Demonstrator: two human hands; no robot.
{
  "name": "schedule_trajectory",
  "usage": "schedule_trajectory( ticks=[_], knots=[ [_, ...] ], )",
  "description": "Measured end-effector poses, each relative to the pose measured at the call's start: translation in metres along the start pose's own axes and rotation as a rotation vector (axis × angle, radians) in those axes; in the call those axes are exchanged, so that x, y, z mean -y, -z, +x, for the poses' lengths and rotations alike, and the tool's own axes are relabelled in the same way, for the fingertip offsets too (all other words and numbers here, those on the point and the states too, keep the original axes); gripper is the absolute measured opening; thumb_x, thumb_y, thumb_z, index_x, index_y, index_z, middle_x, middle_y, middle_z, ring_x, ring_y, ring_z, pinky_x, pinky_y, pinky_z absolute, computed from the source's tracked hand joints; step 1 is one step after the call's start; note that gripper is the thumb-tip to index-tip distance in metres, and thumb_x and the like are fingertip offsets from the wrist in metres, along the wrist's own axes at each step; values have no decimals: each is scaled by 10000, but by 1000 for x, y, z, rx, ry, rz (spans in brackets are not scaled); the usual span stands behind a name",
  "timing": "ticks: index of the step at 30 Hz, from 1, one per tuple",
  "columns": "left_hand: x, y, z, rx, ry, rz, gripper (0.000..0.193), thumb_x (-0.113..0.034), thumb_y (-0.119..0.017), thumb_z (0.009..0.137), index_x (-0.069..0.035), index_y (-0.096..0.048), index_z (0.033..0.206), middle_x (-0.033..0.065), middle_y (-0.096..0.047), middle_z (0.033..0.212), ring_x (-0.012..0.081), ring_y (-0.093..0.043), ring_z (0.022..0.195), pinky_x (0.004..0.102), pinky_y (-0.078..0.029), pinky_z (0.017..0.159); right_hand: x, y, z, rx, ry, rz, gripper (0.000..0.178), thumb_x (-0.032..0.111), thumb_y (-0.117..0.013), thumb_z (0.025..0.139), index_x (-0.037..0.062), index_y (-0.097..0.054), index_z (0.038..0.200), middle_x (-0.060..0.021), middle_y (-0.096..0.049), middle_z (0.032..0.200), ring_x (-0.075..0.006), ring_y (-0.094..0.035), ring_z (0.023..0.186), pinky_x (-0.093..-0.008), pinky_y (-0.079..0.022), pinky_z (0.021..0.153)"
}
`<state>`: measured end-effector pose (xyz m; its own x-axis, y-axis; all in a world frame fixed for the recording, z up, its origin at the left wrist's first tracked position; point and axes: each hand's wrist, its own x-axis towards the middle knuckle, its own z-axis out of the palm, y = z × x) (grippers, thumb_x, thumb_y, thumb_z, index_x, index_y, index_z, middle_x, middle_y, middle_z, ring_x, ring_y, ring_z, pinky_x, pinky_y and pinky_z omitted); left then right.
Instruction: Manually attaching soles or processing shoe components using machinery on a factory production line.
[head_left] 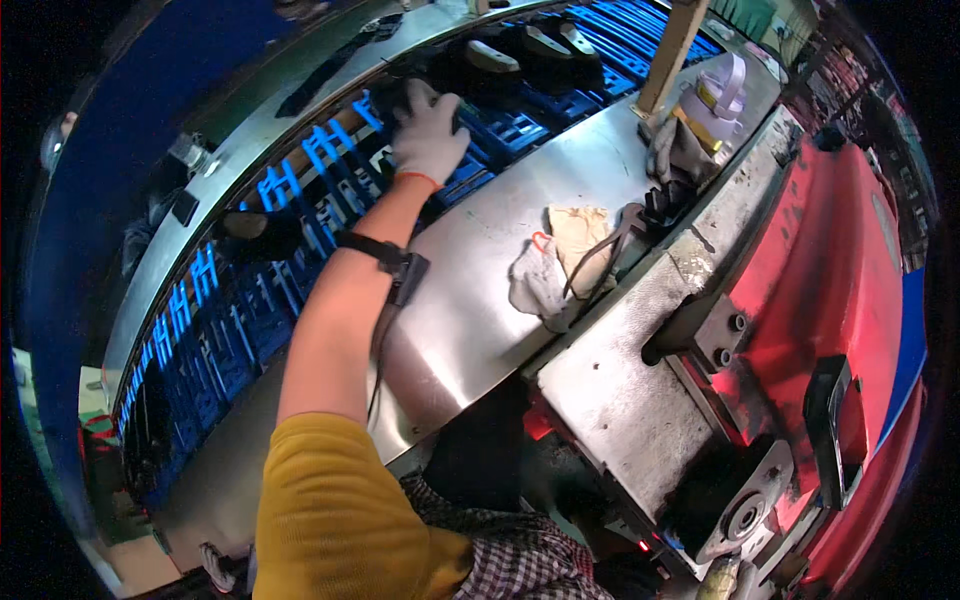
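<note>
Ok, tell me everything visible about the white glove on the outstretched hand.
The glove is white, apparently soft fabric, with an orange-red cuff edge at the wrist. Worn on the left hand, it reaches over the blue slats, its fingers bent and pointing away from the wearer. A dark thing sits by the fingers; whether they grip it is unclear.

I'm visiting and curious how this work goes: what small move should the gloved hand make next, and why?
Perhaps the left hand should secure the dark item before any lift: it reaches right to that item over the blue-lit slats, but whether its grip is firm cannot be seen.
</note>
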<state>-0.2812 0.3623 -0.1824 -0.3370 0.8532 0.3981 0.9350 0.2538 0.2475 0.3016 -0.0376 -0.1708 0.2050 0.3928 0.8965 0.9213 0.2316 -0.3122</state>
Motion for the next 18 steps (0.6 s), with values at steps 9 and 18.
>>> schedule_trajectory(
  ticks=[9,18],
  knots=[
    [55,33,-20,126,17,-264,737,-363,-729,872,-99,-452,1502,216,-347,1629,391,-434,1445,433,-395,1169,-9,13,3,21,31,19,375,260,-611,1036,-73,-666,1199,-209,-686,1130,-330,-653,1022,-445,-527,924],
    [240,125,-89,-422,1162,-344,1396,-598,-876,637,-32,-78,1634,341,-351,1552,475,-485,1352,550,-425,1100,-5,14,-1,11,32,0,391,255,-585,1048,-87,-646,1226,-226,-683,1162,-336,-657,1055,-442,-529,955]
  ],
)
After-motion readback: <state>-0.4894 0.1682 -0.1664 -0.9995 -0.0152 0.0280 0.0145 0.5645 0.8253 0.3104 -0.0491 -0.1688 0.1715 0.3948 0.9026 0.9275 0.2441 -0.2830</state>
